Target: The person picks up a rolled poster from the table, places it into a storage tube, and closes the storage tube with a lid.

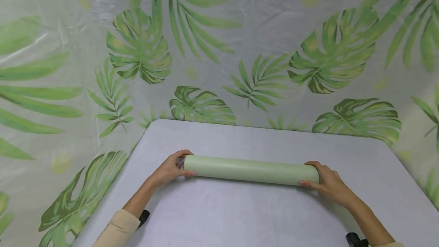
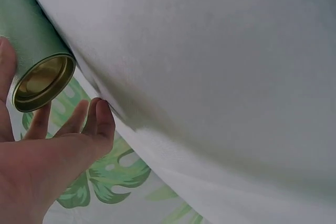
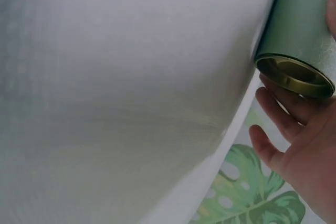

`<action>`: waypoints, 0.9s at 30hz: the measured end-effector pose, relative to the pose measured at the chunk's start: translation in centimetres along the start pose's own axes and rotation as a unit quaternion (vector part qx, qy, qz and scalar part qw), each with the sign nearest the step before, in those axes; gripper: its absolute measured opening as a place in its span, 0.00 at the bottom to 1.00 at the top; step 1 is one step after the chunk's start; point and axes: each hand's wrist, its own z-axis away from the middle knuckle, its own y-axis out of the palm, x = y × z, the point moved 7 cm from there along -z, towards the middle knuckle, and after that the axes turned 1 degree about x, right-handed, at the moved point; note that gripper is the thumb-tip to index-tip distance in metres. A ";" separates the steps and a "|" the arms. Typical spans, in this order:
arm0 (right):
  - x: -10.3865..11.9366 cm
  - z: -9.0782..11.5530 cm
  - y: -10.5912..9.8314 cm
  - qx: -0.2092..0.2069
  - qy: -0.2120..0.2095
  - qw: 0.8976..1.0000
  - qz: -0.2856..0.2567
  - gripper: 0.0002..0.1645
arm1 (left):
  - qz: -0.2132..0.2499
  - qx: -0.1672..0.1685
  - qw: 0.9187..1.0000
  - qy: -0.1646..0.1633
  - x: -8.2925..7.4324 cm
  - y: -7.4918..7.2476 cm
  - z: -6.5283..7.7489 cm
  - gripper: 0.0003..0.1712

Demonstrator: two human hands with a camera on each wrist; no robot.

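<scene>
A long pale green tube (image 1: 251,170) stretches sideways over the white table. My left hand (image 1: 171,169) grips its left end, thumb on the near side and fingers on the far side. At the opposite end my right hand (image 1: 328,183) holds the tube the same way. In the left wrist view, a recessed gold metal end (image 2: 44,81) shows beside the left palm. The right wrist view shows a similar gold end (image 3: 295,76), with some fingers spread just past its rim.
White cloth covers the table (image 1: 233,212), which has rounded far corners. Behind it hangs a pale sheet (image 1: 267,29) printed with green leaves. A black wrist device (image 1: 144,217) sits under the left sleeve, and another black device (image 1: 356,239) is by the right wrist.
</scene>
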 end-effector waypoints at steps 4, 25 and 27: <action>0.2 0.0 0.1 0.007 0.006 1.000 0.003 0.47 | -0.005 0.004 1.000 -0.005 0.0 0.0 0.2 0.43; 1.0 0.7 -0.4 0.024 -0.001 1.000 -0.009 0.54 | -0.053 0.033 0.998 -0.027 0.4 -0.9 1.1 0.57; 0.8 0.9 -0.9 0.022 0.003 1.000 -0.014 0.52 | -0.060 0.034 0.997 -0.022 0.5 -1.4 1.4 0.57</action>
